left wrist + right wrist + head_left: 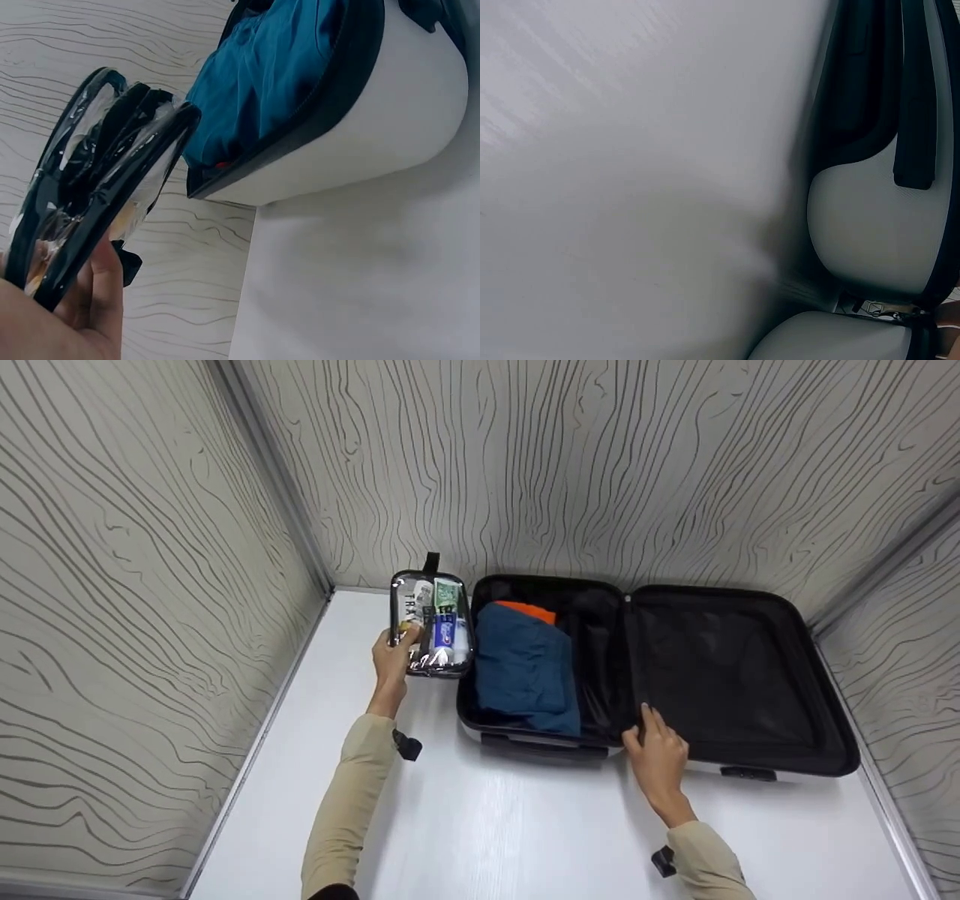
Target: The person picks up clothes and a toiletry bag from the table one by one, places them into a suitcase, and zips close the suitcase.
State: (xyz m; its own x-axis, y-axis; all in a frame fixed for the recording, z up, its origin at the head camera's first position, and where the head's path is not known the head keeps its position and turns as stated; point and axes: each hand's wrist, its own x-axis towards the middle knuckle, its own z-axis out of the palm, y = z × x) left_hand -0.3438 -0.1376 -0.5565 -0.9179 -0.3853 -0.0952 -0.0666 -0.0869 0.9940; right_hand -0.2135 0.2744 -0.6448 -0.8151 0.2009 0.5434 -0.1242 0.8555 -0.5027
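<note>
My left hand (pixel 390 664) grips a clear toiletry bag (pixel 459 656) with black piping by its left side, thumb across the front. Through the plastic show a blue toothpaste tube (pixel 444 631), a green-and-white packet (pixel 448 591) and other small items. In the left wrist view the bag (pixel 101 199) appears edge-on, fingers wrapped behind it. An open suitcase (pixel 544 739) lies to its right, and the bag overlaps its left rim in the head view. My right hand (pixel 658 761) rests on the suitcase's front edge near the hinge, fingers extended over the rim; the right wrist view barely shows it.
Folded blue clothing (pixel 521 667) lies in the suitcase's left half, with an orange piece (pixel 534 611) behind it. The black-lined lid (pixel 720 675) is spread flat at right. White table (pixel 465 825) lies in front; patterned wall panels (pixel 555 472) enclose the back and sides.
</note>
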